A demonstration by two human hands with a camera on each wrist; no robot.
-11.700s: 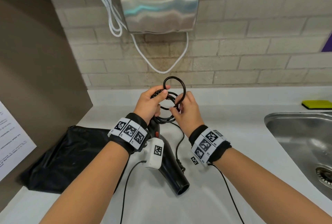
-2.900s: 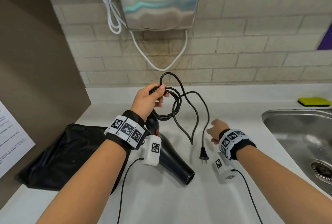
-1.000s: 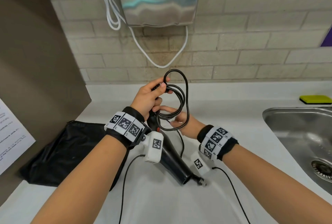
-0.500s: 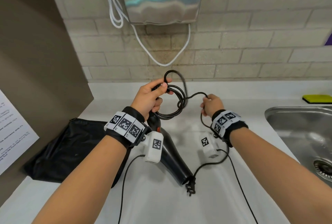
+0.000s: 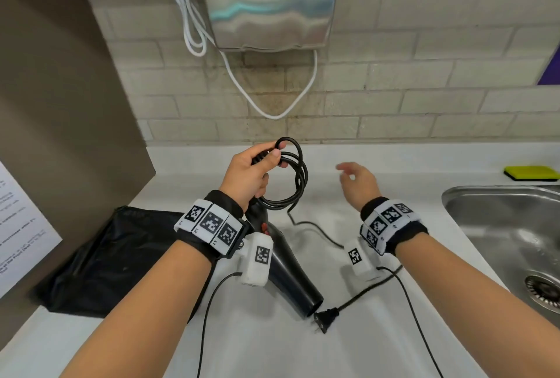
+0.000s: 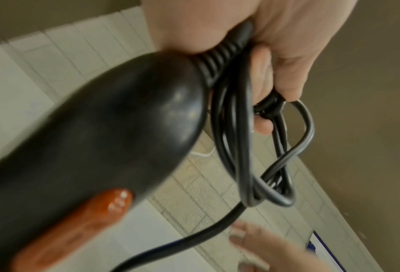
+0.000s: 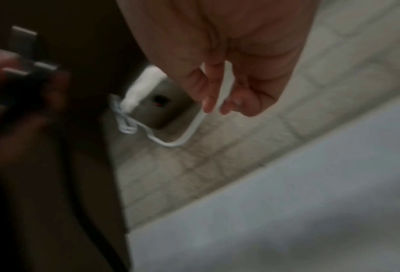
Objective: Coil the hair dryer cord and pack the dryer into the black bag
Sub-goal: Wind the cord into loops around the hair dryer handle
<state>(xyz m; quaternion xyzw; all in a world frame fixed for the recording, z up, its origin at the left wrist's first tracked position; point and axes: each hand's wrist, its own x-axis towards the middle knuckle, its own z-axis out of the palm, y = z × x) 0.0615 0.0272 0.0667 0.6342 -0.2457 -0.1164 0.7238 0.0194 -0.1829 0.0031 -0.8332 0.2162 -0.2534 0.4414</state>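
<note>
The left hand (image 5: 247, 173) is raised over the near-left counter, fingers and thumb curled in a grip. The right hand (image 5: 357, 184) hangs to its right, apart from it, holding nothing, fingers loosely bent. Both forearms reach forward, wrists banded.

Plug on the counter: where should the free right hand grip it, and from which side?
Pinch the plug by its flat black body, coming from above, probably on the cord side. It lies flat on the counter, prongs pointing away from the right hand.
</note>
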